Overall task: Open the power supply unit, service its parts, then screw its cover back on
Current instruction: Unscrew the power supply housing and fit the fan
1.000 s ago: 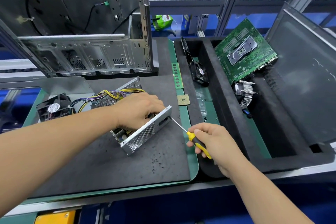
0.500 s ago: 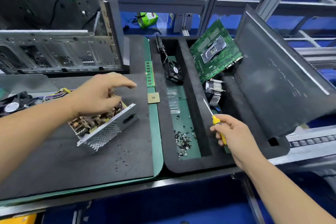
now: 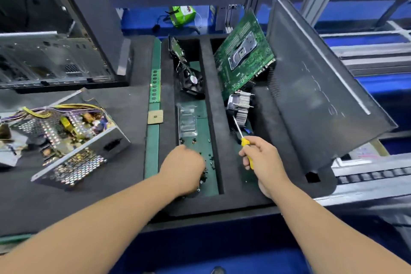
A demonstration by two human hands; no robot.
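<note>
The opened power supply unit [image 3: 66, 140] lies on the black worktop [image 3: 124, 104], at the far left. The left hand [image 3: 183, 168] reaches down over loose screws [image 3: 210, 162] in a foam tray [image 3: 222, 140]; its fingers are hidden. The right hand [image 3: 263, 160] grips a yellow screwdriver [image 3: 244, 140], tip pointing away.

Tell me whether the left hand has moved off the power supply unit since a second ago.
Yes. The left hand has left the power supply unit and gone rightward over the green strip into the foam tray's screw compartment, onto the loose screws.
</note>
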